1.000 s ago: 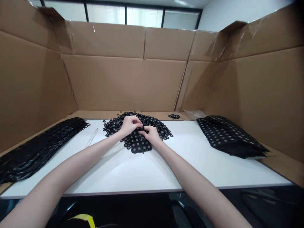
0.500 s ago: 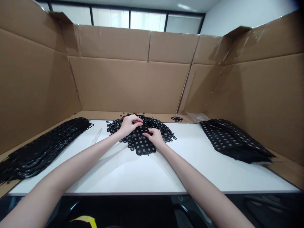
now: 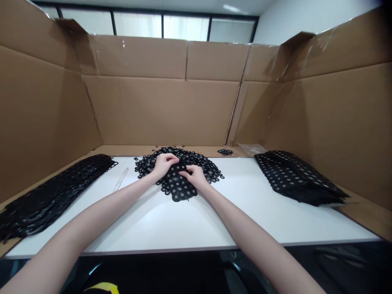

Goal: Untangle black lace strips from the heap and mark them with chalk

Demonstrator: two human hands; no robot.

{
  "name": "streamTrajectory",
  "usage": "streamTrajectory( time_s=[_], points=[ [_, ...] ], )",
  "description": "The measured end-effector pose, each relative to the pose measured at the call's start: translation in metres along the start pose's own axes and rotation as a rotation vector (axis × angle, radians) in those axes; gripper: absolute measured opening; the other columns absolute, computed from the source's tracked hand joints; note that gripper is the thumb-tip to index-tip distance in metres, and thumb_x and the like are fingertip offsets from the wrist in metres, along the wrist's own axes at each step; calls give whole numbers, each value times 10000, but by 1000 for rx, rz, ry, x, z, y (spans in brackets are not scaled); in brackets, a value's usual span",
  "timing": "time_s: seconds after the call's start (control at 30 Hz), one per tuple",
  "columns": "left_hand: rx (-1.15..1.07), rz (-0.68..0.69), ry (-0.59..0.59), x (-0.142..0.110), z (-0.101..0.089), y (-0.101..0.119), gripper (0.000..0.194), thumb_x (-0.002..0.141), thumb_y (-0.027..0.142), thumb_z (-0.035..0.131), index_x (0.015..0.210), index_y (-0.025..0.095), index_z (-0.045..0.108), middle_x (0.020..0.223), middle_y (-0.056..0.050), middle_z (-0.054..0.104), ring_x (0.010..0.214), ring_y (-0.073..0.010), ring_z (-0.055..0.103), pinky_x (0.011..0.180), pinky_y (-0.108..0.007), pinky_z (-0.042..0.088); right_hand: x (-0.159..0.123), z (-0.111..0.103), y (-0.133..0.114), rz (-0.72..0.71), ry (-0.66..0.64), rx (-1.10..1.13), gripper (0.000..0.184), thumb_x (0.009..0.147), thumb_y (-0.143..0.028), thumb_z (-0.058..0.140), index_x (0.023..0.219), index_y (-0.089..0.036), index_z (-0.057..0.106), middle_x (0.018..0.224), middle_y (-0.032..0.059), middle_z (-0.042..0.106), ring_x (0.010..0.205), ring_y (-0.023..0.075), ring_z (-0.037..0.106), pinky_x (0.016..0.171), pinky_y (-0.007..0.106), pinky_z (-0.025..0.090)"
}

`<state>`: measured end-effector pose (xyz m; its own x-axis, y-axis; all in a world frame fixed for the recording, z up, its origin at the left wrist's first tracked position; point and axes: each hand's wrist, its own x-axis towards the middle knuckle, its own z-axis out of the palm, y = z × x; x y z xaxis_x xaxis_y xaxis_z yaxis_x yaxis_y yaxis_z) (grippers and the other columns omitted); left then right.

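Observation:
A black sheet with grey dots [image 3: 181, 188] lies on the near side of a heap of small black rings [image 3: 208, 163]. My left hand [image 3: 165, 165] is over the heap at the sheet's far left edge, thumb and forefinger pinched together. Whatever is between those fingertips is too small to make out. My right hand [image 3: 196, 177] rests at the sheet's right side, its thumb and forefinger closed on the dotted sheet near its upper edge. The other fingers of the right hand are curled and partly hidden.
On the left lies a long stack of black openwork strips [image 3: 58, 192], with a clear slim pen-like tool [image 3: 121, 179] beside it. More dotted black sheets [image 3: 300, 177] are piled at right. A small ring cluster [image 3: 225, 152] sits at the back. Cardboard walls [image 3: 165, 110] enclose the white table [image 3: 245, 204].
My left hand has come down slightly toward the sheet, and its thumb and forefinger are closer together. My right hand has barely moved. The whole view has shifted a little.

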<state>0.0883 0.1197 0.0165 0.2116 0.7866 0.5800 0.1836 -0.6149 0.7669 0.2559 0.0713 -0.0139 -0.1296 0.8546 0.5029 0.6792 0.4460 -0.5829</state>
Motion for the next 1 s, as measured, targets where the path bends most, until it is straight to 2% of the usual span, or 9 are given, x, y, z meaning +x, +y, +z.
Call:
streamTrajectory(
  time_s=[0.1,0.27,0.33,0.43,0.53,0.67,0.77,0.9,1.0],
  points=[
    [-185,-136,233,21,-14,-5,218,649,350,681,640,136,647,606,-22,641,538,-128,560,588,-275,474,1,2,1,10,26,-41,337,735,-364,609,489,-186,463,536,-13,552,561,138,464,578,245,320],
    [-203,-74,401,45,-55,-8,237,671,373,674,707,142,635,675,-26,647,599,-117,589,649,-268,498,2,7,6,56,72,-69,386,707,-392,637,463,-191,416,515,-17,518,557,140,461,562,244,314],
    [-92,-27,319,41,-60,-14,204,647,327,702,737,147,671,736,-42,681,686,-149,627,719,-290,506,2,7,8,64,63,-39,351,713,-397,627,488,-187,461,530,-17,538,571,141,474,567,243,321],
    [174,41,159,26,-55,-25,135,677,232,663,795,180,707,859,-58,716,824,-201,653,836,-353,490,1,6,9,63,32,52,301,726,-408,608,548,-176,535,586,-7,592,606,146,510,597,243,350],
    [362,143,114,8,-44,-30,202,754,157,554,870,211,709,1003,-50,704,987,-225,622,952,-387,431,0,4,8,64,33,161,298,724,-436,595,596,-169,564,619,3,612,624,152,528,596,242,374],
    [421,175,179,-14,-34,-18,285,852,163,431,993,211,673,1014,-54,663,969,-206,603,901,-340,446,0,2,5,98,55,323,288,712,-439,587,634,-162,574,666,19,637,647,163,552,593,247,404],
    [412,236,119,-28,-26,-6,294,918,247,392,1080,218,636,1052,-58,628,1008,-195,576,915,-320,434,2,2,5,114,84,390,281,706,-434,588,656,-157,583,715,39,665,680,176,574,632,266,431],
    [463,364,-46,-36,-15,-3,337,890,348,503,1191,215,576,1146,-84,569,1095,-224,519,974,-366,405,5,1,8,116,108,452,275,693,-431,593,696,-157,607,760,53,687,706,192,596,657,284,448],
    [495,411,-20,-37,-12,-6,461,864,368,550,1294,210,498,1247,-112,491,1144,-242,478,1008,-396,383,6,1,10,135,122,462,260,679,-420,605,688,-161,609,750,52,691,706,201,601,651,289,450]
  ],
)
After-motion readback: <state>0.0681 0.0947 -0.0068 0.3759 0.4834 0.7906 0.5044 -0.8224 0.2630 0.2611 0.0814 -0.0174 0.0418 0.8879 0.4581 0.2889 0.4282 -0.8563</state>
